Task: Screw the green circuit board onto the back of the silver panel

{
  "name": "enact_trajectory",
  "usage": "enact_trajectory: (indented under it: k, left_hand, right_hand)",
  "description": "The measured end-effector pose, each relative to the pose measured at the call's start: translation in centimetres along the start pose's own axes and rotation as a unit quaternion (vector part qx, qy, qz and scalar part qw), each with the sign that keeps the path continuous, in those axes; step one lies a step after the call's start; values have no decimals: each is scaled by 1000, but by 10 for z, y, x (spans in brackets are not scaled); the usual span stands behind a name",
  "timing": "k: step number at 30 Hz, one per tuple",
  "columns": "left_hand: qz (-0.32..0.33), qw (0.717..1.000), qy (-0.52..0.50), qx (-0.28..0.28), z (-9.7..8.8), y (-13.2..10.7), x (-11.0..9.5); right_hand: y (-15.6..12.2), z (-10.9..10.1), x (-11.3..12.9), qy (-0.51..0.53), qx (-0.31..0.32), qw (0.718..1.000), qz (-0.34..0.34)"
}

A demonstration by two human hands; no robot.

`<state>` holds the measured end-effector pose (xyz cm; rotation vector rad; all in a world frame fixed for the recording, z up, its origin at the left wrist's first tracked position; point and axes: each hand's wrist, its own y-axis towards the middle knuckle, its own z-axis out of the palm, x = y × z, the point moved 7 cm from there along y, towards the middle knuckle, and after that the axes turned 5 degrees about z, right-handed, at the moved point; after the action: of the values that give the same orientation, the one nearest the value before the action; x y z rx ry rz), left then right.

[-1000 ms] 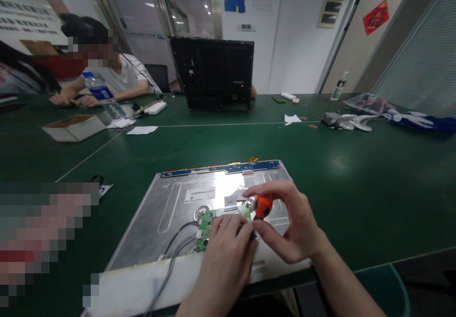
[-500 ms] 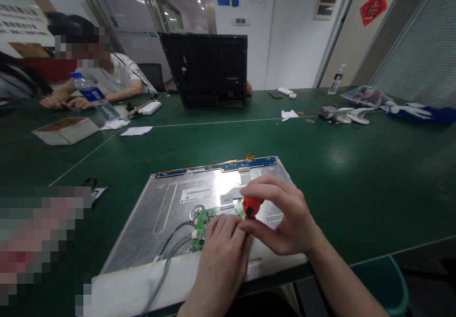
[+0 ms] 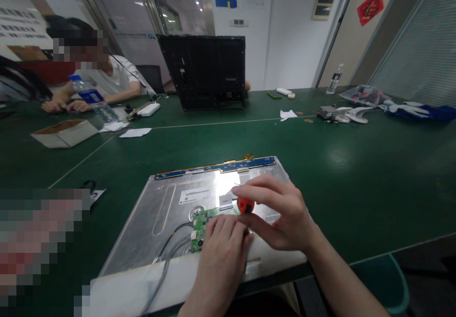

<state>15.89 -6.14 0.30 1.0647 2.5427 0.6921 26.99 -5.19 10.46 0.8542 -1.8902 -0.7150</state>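
Observation:
A flat silver display panel [image 3: 142, 231] lies on the table before me, with a green circuit board [image 3: 199, 224] on its back. My right hand [image 3: 281, 207] is closed round the orange-red handle of a screwdriver [image 3: 245, 205], held between thumb and fingers over the board's right part. The screwdriver's tip is hidden. Against the board, my left hand [image 3: 224, 245] is closed, its fingers curled and pressed together just beside the screwdriver. Its fingertips and whatever they grip are out of sight. Grey and black cables [image 3: 169, 255] run from the board's left side toward me.
A large black screen housing [image 3: 206, 72] stands at the back. Behind the left side sits a person [image 3: 124, 72] in white, near a water bottle [image 3: 94, 98] and an open box [image 3: 66, 134]. Gloves [image 3: 351, 115] lie at the right; a green bin [image 3: 383, 283] stands below the table edge.
My right hand and the screwdriver have shifted slightly left, and the handle now appears more end-on. My left hand stays on the board.

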Motion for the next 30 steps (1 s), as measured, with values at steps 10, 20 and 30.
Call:
enact_trajectory:
  k: [10, 20, 30]
  left_hand:
    - [-10, 999, -44, -3, -6, 2, -3]
    - [-9, 999, -32, -18, -6, 3, -1]
    - [-12, 1000, -5, -1, 2, -1, 2]
  right_hand:
    - [-2, -2, -3, -12, -5, 1000, 8]
    - [-5, 4, -7, 21, 11, 999, 32]
    - [-3, 6, -2, 38, 43, 998, 21]
